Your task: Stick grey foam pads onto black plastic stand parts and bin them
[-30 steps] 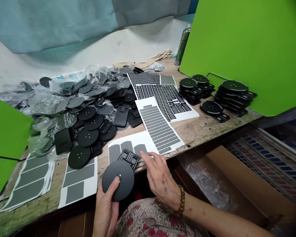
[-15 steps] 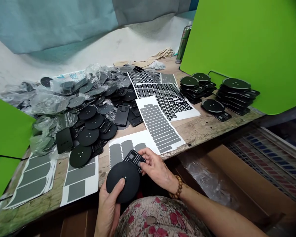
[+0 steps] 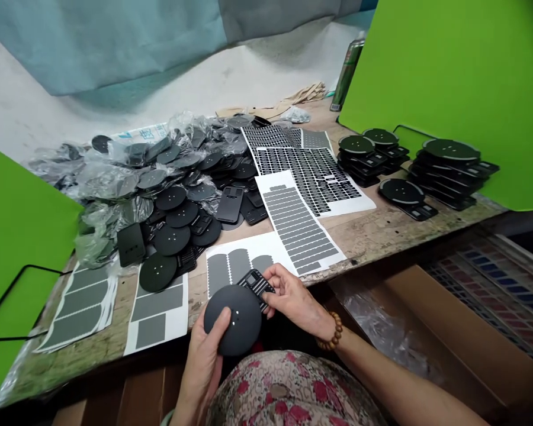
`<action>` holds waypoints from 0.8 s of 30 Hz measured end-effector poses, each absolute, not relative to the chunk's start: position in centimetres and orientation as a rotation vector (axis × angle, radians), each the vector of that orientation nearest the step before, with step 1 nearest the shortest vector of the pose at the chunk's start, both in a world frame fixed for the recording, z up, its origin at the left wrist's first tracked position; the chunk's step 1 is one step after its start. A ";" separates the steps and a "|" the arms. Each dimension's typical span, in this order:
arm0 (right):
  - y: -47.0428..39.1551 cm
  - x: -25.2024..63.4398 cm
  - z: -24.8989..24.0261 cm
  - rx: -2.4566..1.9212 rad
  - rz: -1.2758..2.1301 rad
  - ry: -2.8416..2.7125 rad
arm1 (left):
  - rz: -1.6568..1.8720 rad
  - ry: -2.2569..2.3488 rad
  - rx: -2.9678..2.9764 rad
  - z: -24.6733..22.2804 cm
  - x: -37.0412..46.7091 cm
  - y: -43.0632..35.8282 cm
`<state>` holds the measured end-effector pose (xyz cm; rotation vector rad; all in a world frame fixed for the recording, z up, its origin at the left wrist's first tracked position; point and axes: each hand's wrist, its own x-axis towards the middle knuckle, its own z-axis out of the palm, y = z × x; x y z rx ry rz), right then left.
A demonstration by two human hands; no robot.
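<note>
Above my lap, both hands are on one black part made of a round disc (image 3: 237, 328) joined to a ribbed plate (image 3: 254, 281) with square openings. My left hand (image 3: 206, 349) grips the disc from the lower left, its thumb pressed on the face by the small holes. The fingertips of my right hand (image 3: 293, 300) pinch the plate's right edge. Just beyond the part lies a white sheet with grey die-cut pads (image 3: 231, 272). A second sheet of narrow grey strips (image 3: 295, 225) overlaps it and a sheet of small black stickers (image 3: 306, 171).
At the left is a pile of black disc parts (image 3: 172, 239), many in clear plastic bags (image 3: 102, 177). Stacked parts with pale rings (image 3: 450, 151) stand at the right. A spray can (image 3: 349, 71) and green panels (image 3: 448, 89) border the table. An open cardboard box (image 3: 430, 319) sits below the edge.
The view has shifted, so the table and hands appear farther right. Both hands keep the same hold on the black part, whose disc is tilted slightly differently.
</note>
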<state>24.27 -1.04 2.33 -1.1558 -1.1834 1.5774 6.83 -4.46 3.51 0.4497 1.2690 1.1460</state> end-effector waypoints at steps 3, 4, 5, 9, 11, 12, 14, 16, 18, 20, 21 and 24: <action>-1.2 24.1 1.9 -1.097 1.603 -1.060 | 1.234 1.243 0.398 3.6 7.1 -4.3; -1.3 23.9 1.8 -1.085 1.595 -0.999 | 1.261 1.205 0.412 3.5 7.2 -4.3; -1.5 23.6 1.7 -1.074 1.584 -0.930 | 1.281 1.159 0.439 3.5 7.4 -4.3; -2.7 22.4 1.5 -1.024 1.574 -0.671 | 1.319 1.080 0.489 3.0 8.1 -4.3; -3.3 21.8 1.5 -1.010 1.627 -0.667 | 1.350 1.091 0.459 2.9 8.1 -4.3; -3.6 21.7 1.5 -1.008 1.672 -0.714 | 1.367 1.094 0.444 3.0 8.0 -4.2; -3.9 21.7 1.6 -1.026 1.750 -0.888 | 1.395 1.108 0.426 3.3 7.2 -3.8; -3.9 22.2 1.6 -1.100 1.702 -1.090 | 1.407 1.145 0.435 3.8 6.1 -3.1; -3.5 23.0 1.7 -1.220 1.485 -1.248 | 1.405 1.198 0.491 4.4 4.9 -2.3; -2.7 24.0 1.8 -1.324 1.197 -1.369 | 1.392 1.242 0.582 4.9 3.9 -1.3; -2.2 24.5 1.9 -1.364 1.054 -1.428 | 1.378 1.257 0.625 5.0 3.5 -0.7; -0.6 25.9 2.1 -1.427 0.682 -1.568 | 1.299 1.285 0.725 5.2 3.3 0.9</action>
